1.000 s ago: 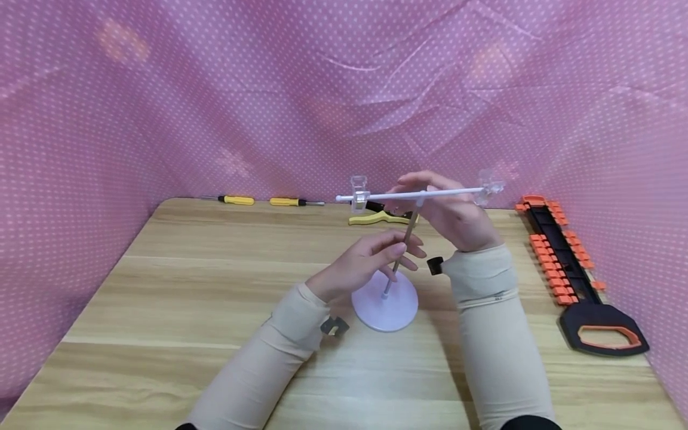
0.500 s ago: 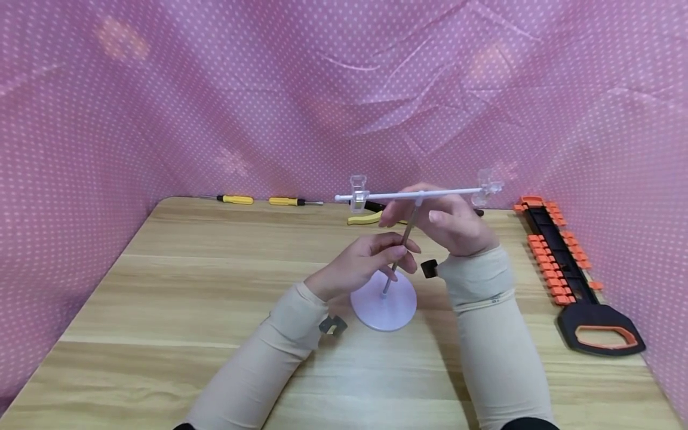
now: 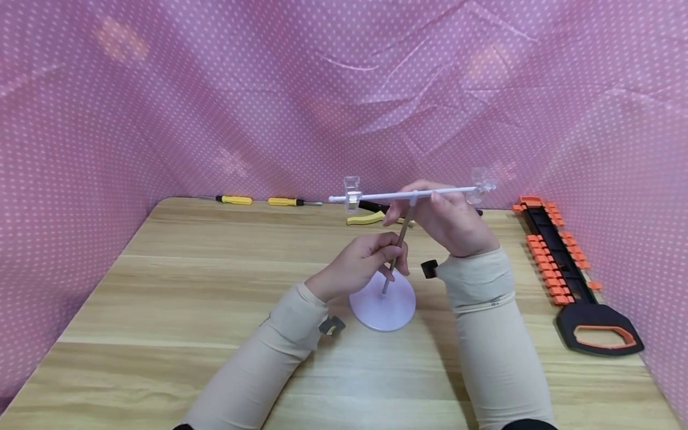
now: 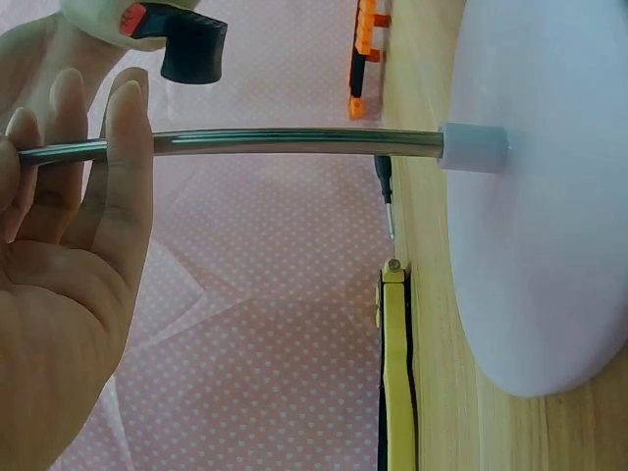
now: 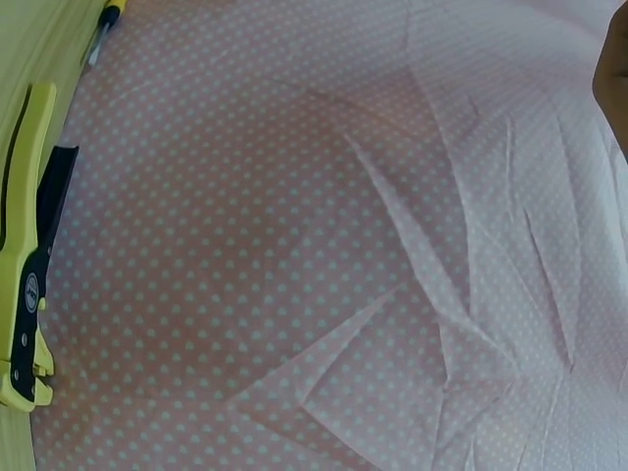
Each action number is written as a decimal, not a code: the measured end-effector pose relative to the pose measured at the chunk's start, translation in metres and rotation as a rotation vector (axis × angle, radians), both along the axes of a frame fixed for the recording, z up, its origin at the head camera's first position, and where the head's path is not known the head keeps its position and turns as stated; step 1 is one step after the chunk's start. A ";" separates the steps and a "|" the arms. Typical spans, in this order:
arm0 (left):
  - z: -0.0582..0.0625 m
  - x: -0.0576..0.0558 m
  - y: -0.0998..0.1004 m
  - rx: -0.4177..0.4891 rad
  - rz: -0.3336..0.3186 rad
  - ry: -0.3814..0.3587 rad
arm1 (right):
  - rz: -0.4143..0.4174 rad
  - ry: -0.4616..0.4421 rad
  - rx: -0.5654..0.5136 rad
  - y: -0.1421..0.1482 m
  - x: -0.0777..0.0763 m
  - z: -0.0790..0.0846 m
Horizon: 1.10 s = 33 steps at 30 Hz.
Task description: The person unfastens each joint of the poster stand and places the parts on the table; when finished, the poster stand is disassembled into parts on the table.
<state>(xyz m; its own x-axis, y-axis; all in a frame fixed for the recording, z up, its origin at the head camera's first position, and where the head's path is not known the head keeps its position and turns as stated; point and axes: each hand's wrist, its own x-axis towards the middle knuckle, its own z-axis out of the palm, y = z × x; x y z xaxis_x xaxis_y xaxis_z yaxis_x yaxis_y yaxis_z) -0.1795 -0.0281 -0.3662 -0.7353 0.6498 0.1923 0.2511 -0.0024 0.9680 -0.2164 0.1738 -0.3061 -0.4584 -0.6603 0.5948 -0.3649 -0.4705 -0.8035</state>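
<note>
A small display stand stands on the table, with a round white base point(image 3: 383, 307), a thin metal pole point(image 4: 294, 142) and a white crossbar point(image 3: 387, 196) on top. Clear plastic clips sit near both ends of the bar, the left clip point(image 3: 352, 194) and the right clip point(image 3: 482, 186). My left hand point(image 3: 371, 260) grips the pole partway up, thumb and fingers around it. Behind the crossbar is my right hand point(image 3: 454, 224), its thumb tip up at the bar just right of the joint and its fingers on the far side. The right wrist view catches only a dark edge of a hand.
Along the back edge lie two yellow screwdrivers, the left screwdriver point(image 3: 236, 200) and the right screwdriver point(image 3: 285, 202). A yellow-and-black plier-like tool point(image 5: 25, 265) lies behind the stand. At right rests a black rack point(image 3: 564, 251) with orange clips and a handle. Pink dotted cloth point(image 3: 269, 89) surrounds the table.
My left fingers have closed more around the pole. My right thumb has risen to the crossbar, and the top of the stand has shifted slightly left.
</note>
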 end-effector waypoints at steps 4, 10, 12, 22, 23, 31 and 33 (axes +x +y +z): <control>0.000 -0.001 0.001 -0.021 -0.007 0.037 | 0.011 0.029 -0.003 -0.001 0.000 0.000; 0.001 -0.001 0.001 -0.036 -0.018 0.063 | 0.026 0.043 -0.014 -0.003 0.002 0.000; 0.001 -0.001 0.001 -0.040 -0.020 0.069 | 0.031 0.043 -0.014 -0.004 0.003 0.000; 0.003 0.001 0.001 -0.052 -0.010 0.055 | 0.025 0.023 0.014 -0.008 0.008 0.001; 0.002 0.001 0.001 -0.052 -0.008 0.052 | 0.024 0.021 0.017 -0.008 0.008 0.001; 0.001 0.000 0.000 -0.038 0.002 0.042 | 0.016 0.048 0.010 -0.011 0.008 0.000; 0.000 0.000 0.000 -0.036 0.001 0.043 | 0.022 0.046 0.004 -0.012 0.008 0.000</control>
<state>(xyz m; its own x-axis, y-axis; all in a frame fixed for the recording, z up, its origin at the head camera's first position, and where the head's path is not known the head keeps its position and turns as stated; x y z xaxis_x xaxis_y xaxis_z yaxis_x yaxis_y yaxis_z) -0.1799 -0.0281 -0.3659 -0.7276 0.6561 0.2003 0.2923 0.0323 0.9558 -0.2083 0.1621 -0.3059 -0.4160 -0.6727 0.6119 -0.3910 -0.4752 -0.7882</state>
